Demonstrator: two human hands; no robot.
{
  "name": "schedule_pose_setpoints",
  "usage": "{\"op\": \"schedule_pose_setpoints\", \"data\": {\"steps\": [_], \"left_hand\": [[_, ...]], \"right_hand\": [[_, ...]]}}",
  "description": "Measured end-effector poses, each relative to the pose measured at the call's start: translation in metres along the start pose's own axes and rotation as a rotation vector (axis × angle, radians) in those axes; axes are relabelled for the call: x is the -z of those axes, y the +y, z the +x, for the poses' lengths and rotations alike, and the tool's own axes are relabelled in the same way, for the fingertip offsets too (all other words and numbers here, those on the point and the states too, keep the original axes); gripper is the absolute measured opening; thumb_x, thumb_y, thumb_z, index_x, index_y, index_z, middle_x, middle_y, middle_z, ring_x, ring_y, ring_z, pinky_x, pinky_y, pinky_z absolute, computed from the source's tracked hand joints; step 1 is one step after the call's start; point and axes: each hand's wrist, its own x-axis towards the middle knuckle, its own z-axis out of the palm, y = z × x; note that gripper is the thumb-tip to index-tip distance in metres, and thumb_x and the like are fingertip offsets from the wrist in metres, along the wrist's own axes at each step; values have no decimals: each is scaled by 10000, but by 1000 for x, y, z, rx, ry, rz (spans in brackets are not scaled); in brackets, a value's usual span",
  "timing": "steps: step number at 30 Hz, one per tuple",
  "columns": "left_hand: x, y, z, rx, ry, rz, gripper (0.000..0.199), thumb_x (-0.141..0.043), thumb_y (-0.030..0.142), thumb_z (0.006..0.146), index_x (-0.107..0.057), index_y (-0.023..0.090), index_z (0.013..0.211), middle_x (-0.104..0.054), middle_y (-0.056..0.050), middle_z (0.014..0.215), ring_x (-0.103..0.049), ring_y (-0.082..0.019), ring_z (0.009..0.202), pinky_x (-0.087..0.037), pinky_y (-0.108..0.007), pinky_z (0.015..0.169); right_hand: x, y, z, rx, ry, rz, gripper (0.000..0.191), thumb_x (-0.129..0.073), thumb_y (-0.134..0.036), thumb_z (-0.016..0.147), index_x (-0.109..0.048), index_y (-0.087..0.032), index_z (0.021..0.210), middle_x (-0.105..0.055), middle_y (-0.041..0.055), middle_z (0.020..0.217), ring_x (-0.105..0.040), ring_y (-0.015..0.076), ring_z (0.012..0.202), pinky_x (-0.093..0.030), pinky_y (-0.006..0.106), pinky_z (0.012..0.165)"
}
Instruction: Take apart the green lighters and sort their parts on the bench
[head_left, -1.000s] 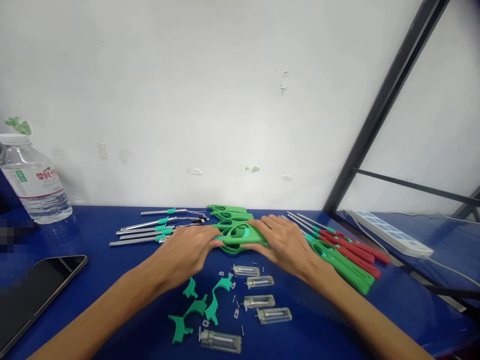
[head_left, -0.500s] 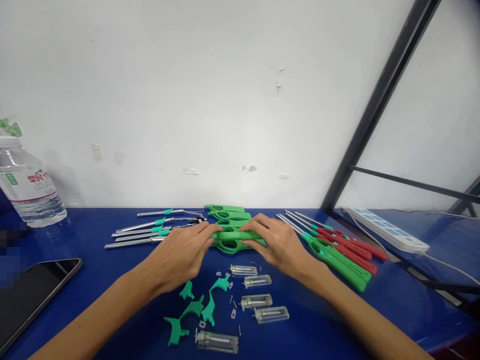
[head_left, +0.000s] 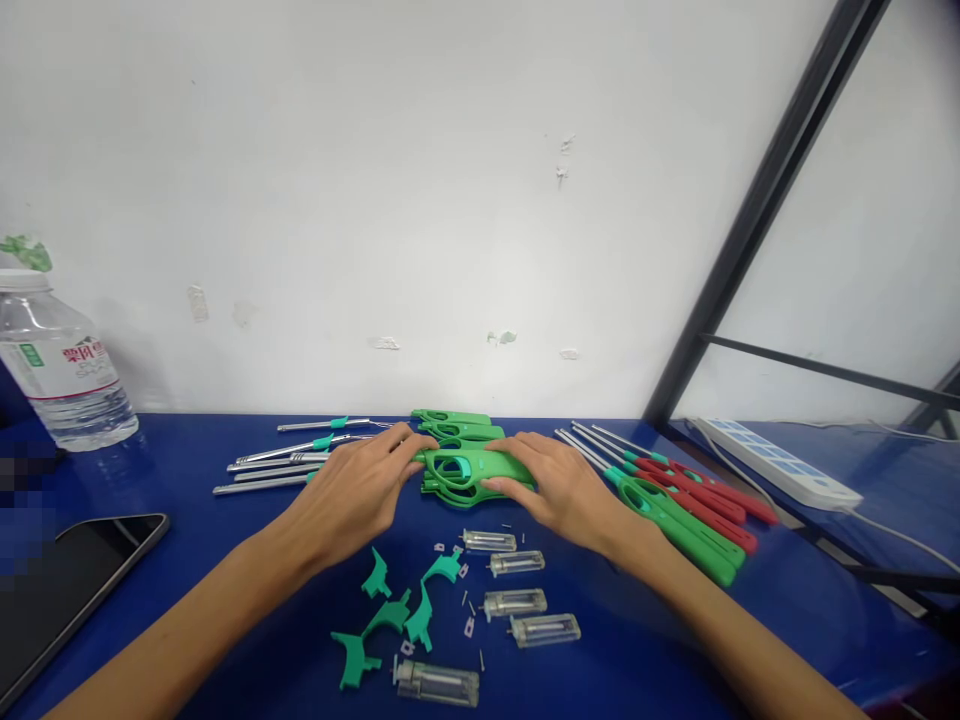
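Observation:
Between my hands is a green lighter casing [head_left: 491,464], its face with the finger opening turned toward me and a teal piece showing inside the opening. My left hand [head_left: 360,485] pinches its left tip between thumb and fingers. With thumb below and fingers above, my right hand [head_left: 562,490] grips its right end. Another green casing lies under or just in front of it, partly covered. Two more green casings [head_left: 461,432] rest behind. Left of my left hand are several metal lighter tubes [head_left: 281,463] with teal collars; their wires are mostly hidden by that hand.
Teal triggers [head_left: 386,615], clear fuel tanks [head_left: 514,602], small screws and pinkish clips lie in front. Assembled red lighters [head_left: 705,490] and a green lighter [head_left: 679,525] are at right, near a white power strip [head_left: 780,460]. A phone [head_left: 75,590] and water bottle [head_left: 67,370] stand left.
The held casing has tipped from edge-on to showing its face and finger opening. My left hand has risen slightly and covers more of the wires. My right hand keeps its grip.

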Motion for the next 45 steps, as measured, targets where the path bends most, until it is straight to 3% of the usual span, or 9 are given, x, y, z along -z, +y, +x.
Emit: {"op": "schedule_pose_setpoints", "data": {"steps": [9,15,20,26,30,33,37,45], "left_hand": [[-2,-1,-2,-5,-24,9,290,-341,206,1031,-519,236,1258,-611,-60,1136,-665,-222,877,-523,-348,673],[-1,-3,-1,-12,-2,10,332,-339,147,1000,-542,206,1255,-632,-79,1098,-667,-232,920,-531,-357,704],[1,-1,-1,21,-54,-16,313,-329,167,1008,-544,207,1232,-631,-66,1088,-669,-233,900,-530,-367,699],[0,2,0,21,-93,-65,282,-322,234,1038,-527,216,1231,-620,-60,1135,-663,-236,950,-530,-388,751],[-3,9,-2,-29,-96,-35,280,-311,253,1048,-536,222,1211,-634,-55,1109,-669,-234,907,-511,-370,680],[-6,14,-3,-52,-103,-54,263,-322,246,1047,-530,230,1206,-657,-47,1097,-674,-221,863,-492,-348,642],[-8,15,-2,-46,-86,-132,239,-338,271,1050,-529,232,1188,-676,-34,1084,-684,-220,909,-503,-344,695],[-1,15,2,32,-66,-231,234,-384,317,1037,-575,247,1153,-698,-12,1081,-686,-231,961,-507,-371,786]], "right_hand": [[2,0,1,-28,25,-26,377,-602,-480,951,-613,-221,1224,-711,61,1070,-669,229,950,-536,385,824],[6,-1,0,-54,21,16,363,-488,-502,1006,-619,-244,1226,-731,57,1078,-692,217,929,-542,385,815],[7,2,0,-91,5,1,347,-436,-490,1029,-631,-249,1183,-741,58,1038,-700,223,915,-535,402,837],[6,0,0,-32,-55,-18,420,-488,-568,983,-607,-236,1210,-707,60,1068,-687,240,936,-534,403,811],[0,-10,-2,20,-85,-1,457,-493,-588,972,-571,-240,1256,-676,64,1133,-676,241,970,-535,394,805],[-4,-19,-4,27,-97,-40,513,-468,-631,961,-555,-239,1282,-667,73,1118,-675,236,895,-533,379,725],[-6,-22,-5,23,-76,-102,528,-432,-643,969,-568,-226,1262,-663,79,1099,-665,210,785,-521,360,654],[-5,-21,-3,15,-47,-105,461,-393,-587,1010,-591,-218,1202,-700,60,1080,-703,238,871,-515,341,643]]}}
